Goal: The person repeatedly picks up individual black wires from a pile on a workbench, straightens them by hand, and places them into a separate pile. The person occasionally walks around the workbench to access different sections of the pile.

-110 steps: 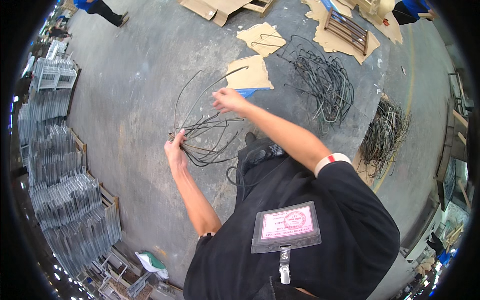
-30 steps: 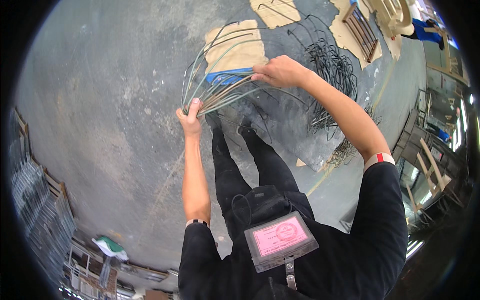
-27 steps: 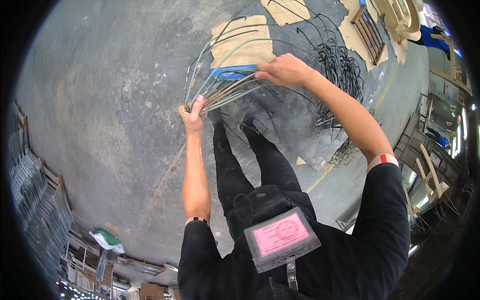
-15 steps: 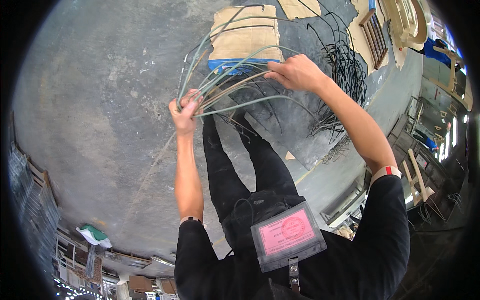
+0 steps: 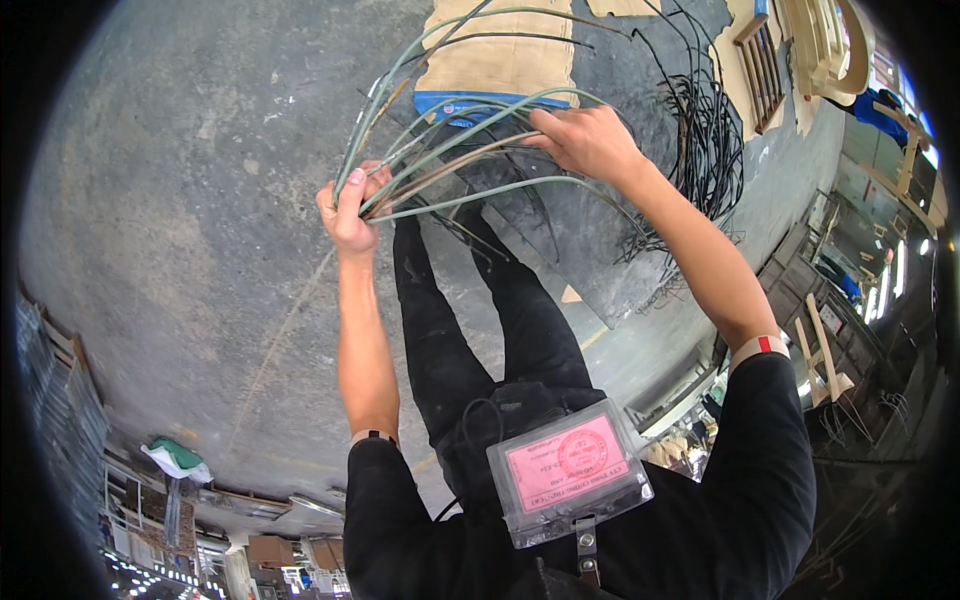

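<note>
My left hand (image 5: pixel 352 208) is closed around one end of a bundle of long, thin, flexible strands, green, brown and dark. They fan out from it toward the right and the far side in loose arcs. One green strand (image 5: pixel 510 186) bows across in front of my legs. At the right of the bundle, my right hand (image 5: pixel 585 145) is closed, with thumb and fingers pinched at a brown strand (image 5: pixel 450 170). Its fingertips are partly hidden, so whether it grips more than one cannot be told.
Beyond the bundle lies a flat brown sheet (image 5: pixel 510 65) with a blue end. A tangled heap of dark strands (image 5: pixel 708 140) is on the floor at right. Farther right are a slatted wooden frame (image 5: pixel 762 75) and pale curved pieces (image 5: pixel 815 45). A small tan scrap (image 5: pixel 570 294) lies near my legs.
My left hand has moved a little left with the bundled end. The right hand stays near its place, still pinching; the arcs are spread slightly wider.
</note>
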A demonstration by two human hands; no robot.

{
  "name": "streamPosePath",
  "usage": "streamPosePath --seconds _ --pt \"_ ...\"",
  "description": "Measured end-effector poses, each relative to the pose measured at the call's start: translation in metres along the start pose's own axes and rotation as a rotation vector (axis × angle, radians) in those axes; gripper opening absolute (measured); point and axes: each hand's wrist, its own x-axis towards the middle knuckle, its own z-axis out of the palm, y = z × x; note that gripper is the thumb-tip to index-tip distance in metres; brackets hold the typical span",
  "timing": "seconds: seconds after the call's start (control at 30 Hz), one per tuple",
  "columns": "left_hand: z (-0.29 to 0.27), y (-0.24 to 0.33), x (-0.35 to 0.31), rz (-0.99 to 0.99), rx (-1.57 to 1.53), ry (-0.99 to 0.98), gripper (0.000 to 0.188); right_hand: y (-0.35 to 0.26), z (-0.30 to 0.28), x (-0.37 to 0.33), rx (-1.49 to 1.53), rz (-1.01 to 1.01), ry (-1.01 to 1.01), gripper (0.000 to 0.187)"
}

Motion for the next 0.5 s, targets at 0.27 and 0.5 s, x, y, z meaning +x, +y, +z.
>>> streamPosePath --seconds 0.27,0.5 --pt "0.001 0.001 0.002 0.059 -0.005 -0.079 0.047 0.010 0.034 0.011 0.156 -0.018 0.103 0.038" --pt "0.001 -0.001 0.002 0.129 -0.005 -0.129 0.046 0.025 0.069 0.019 0.234 -0.023 0.028 0.037"
